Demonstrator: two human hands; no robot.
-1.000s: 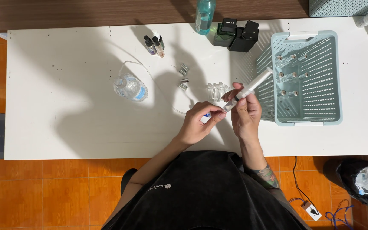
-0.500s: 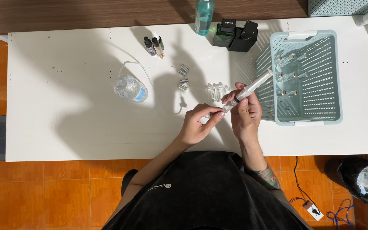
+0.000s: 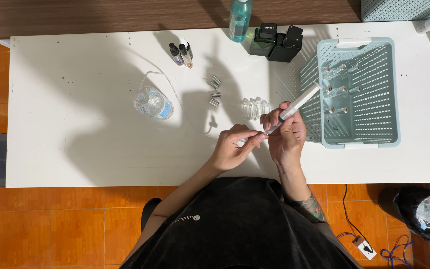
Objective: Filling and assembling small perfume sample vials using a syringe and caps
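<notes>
The right hand (image 3: pixel 287 137) is closed around a large syringe (image 3: pixel 294 108), fingers wrapped over its dark lower end. The syringe's pale barrel slants up and away from that hand, its far end reaching the near left edge of the pale green slotted basket (image 3: pixel 374 132). The left hand (image 3: pixel 234 148) sits just left of the right hand, its fingers pinched together on something small at the syringe's lower tip; what it pinches is too small to make out. The two hands touch, or nearly touch, at that tip, and both hover over the white surface (image 3: pixel 75 149) just left of the basket's near left corner.

Inside the basket, several small clear vials (image 3: pixel 342 89) with light caps lie in rows towards its far left part. Left of the basket, just beyond the hands, stands a cluster of small empty glass vials (image 3: pixel 255 107). Further left of those lie a few small silver caps (image 3: pixel 215 90). Well left of the basket a clear plastic water bottle (image 3: pixel 153 103) lies on its side, with a thin clear tube (image 3: pixel 175 89) curving past it towards the hands. Beyond the basket's far left corner stand two dark boxes (image 3: pixel 277 42), and left of them a tall blue-green bottle (image 3: pixel 239 20) and some small dark dropper bottles (image 3: pixel 181 52).
</notes>
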